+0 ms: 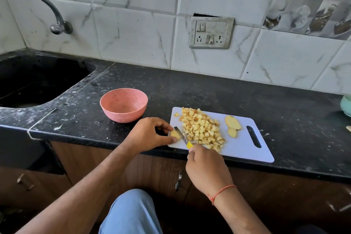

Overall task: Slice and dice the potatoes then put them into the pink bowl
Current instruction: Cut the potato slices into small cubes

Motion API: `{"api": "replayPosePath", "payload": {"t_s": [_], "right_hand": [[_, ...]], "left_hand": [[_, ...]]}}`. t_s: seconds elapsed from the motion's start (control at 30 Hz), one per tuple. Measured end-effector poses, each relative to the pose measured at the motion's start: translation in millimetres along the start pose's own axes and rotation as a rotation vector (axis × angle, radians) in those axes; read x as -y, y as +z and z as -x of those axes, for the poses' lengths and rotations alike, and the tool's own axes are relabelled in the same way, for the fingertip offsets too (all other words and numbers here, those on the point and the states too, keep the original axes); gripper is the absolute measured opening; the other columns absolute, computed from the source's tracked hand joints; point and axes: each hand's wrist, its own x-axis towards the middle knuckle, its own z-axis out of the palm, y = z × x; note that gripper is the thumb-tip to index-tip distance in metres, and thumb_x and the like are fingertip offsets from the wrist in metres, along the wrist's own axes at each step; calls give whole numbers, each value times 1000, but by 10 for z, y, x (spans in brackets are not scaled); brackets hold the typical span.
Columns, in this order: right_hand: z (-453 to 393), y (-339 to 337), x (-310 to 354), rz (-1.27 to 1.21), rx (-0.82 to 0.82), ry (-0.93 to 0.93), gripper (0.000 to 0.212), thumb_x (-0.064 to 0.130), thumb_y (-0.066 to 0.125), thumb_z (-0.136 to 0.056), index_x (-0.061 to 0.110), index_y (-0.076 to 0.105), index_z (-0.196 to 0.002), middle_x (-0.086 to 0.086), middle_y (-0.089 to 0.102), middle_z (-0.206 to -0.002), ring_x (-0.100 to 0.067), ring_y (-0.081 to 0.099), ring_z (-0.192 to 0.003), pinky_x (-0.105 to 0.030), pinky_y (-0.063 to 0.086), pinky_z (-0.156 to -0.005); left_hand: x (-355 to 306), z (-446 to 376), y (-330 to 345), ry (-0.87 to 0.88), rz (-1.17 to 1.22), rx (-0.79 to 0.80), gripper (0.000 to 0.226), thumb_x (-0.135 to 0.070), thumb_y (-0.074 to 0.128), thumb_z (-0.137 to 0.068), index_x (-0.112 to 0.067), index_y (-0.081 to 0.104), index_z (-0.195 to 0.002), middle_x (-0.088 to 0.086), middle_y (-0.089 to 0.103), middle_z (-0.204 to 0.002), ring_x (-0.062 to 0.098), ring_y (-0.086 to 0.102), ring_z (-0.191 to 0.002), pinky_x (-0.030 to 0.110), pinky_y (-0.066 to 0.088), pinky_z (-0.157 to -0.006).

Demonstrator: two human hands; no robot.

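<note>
Pink bowl point(123, 107) on the counter point(209, 91), left of the cutting board point(245, 146). Left hand point(150, 134), grip pinching a potato slice point(175, 134) at the board's near-left corner; right hand point(207, 169) clasps the knife point(183, 137). Diced potato point(202, 129) heaped mid-board; two slices point(232, 125) lie right.

Orange wrist thread point(222, 192), light-blue trousers point(133, 213)

One pink bowl point(123, 107), one white cutting board point(245, 150), one knife point(182, 136). Three potato slices: two at the board's right point(232, 122) point(232, 132), one at its left point(175, 134). Diced cubes point(202, 129) are too many to count.
</note>
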Motion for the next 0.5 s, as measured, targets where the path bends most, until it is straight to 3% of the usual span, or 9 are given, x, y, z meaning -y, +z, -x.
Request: {"api": "replayPosePath", "payload": {"t_s": [0.07, 0.17, 0.37, 0.5], "right_hand": [[-66, -31, -42, -336, 121, 174, 29, 26, 42, -104, 13, 68, -100, 3, 63, -80, -17, 56, -68, -31, 43, -59], [-83, -114, -77, -797, 229, 487, 28, 24, 43, -102, 13, 69, -102, 4, 40, -56, -11, 30, -42, -22, 22, -44], [-127, -269, -243, -1075, 387, 555, 31, 32, 44, -110, 13, 65, -97, 7, 37, -50, -7, 26, -38, -16, 23, -36], [-107, -304, -201, -916, 303, 493, 34, 34, 42, -110, 12, 66, -102, 6, 37, -54, -9, 27, -41, -19, 22, -40]], "left_hand": [[10, -1, 4, 6, 0, -7, 34, -52, 95, -69, -38, 80, -96, -25, 74, -88, 1, 71, -84, 23, 58, -71], [9, -1, 6, 15, -1, -16, 33, -52, 95, -70, -38, 80, -96, -25, 75, -88, 0, 70, -84, 18, 54, -69], [14, 1, -1, 9, 0, -9, 34, -52, 95, -70, -38, 81, -97, -25, 75, -88, -1, 70, -85, 17, 53, -70], [-15, 10, -6, 5, 5, -4, 34, -51, 95, -71, -36, 81, -99, -25, 75, -87, -1, 70, -84, 16, 53, -70]]}}
